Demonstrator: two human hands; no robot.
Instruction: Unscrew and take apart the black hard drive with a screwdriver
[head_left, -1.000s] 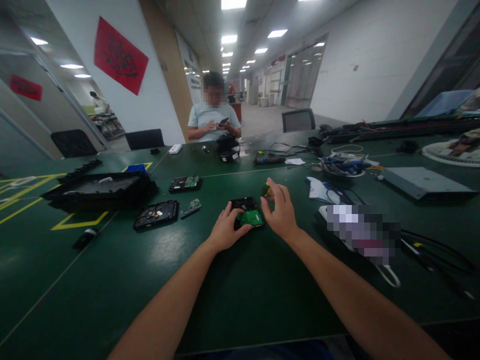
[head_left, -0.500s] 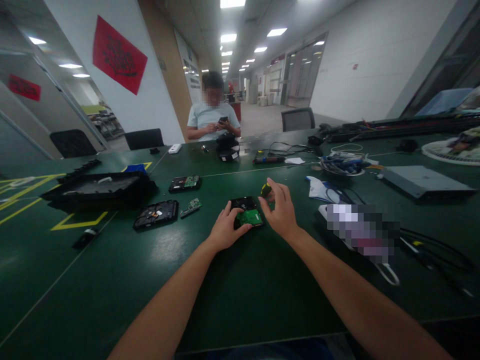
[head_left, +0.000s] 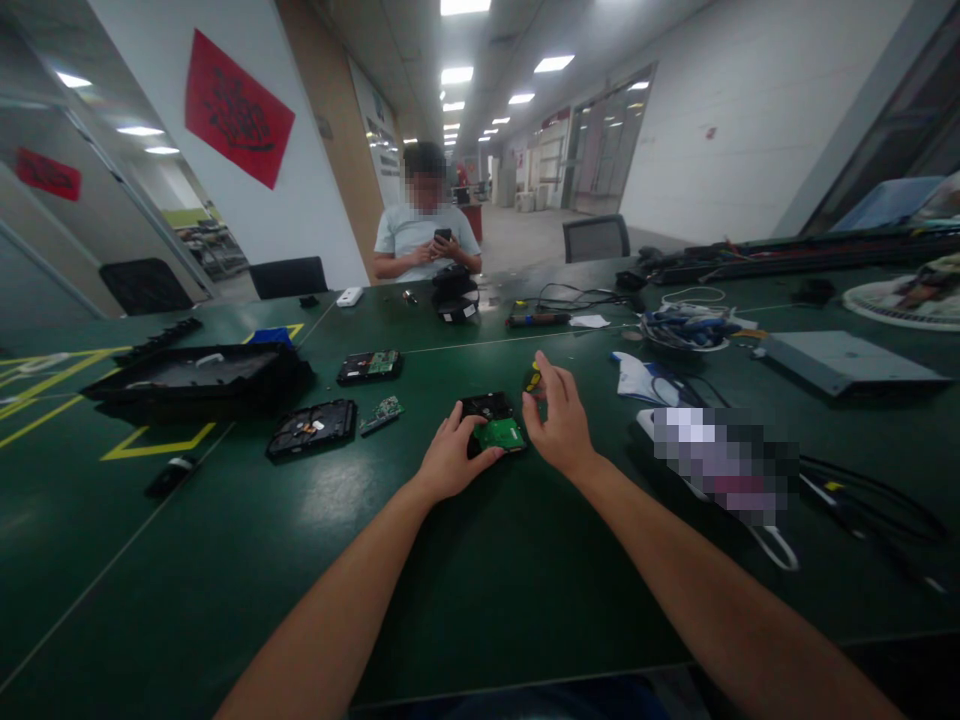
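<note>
A black hard drive (head_left: 489, 409) with a green circuit board (head_left: 501, 435) on top lies on the green table (head_left: 315, 540) in front of me. My left hand (head_left: 450, 458) rests on the drive's left side, fingers curled over its edge, holding it. My right hand (head_left: 559, 425) is just right of the drive, its fingers pinched round a small black and yellow screwdriver handle (head_left: 532, 379) that stands over the drive's right edge.
Two more drives (head_left: 313, 427) (head_left: 370, 367) and a loose circuit board (head_left: 382, 414) lie to the left, beside a black tray (head_left: 199, 380). Cables, a dish of parts (head_left: 686, 330) and a grey box (head_left: 847, 362) lie on the right. A person (head_left: 426, 235) sits opposite with a phone.
My right hand has shifted very slightly with the screwdriver; the left hand and drive stay put. The person opposite has raised the phone a little.
</note>
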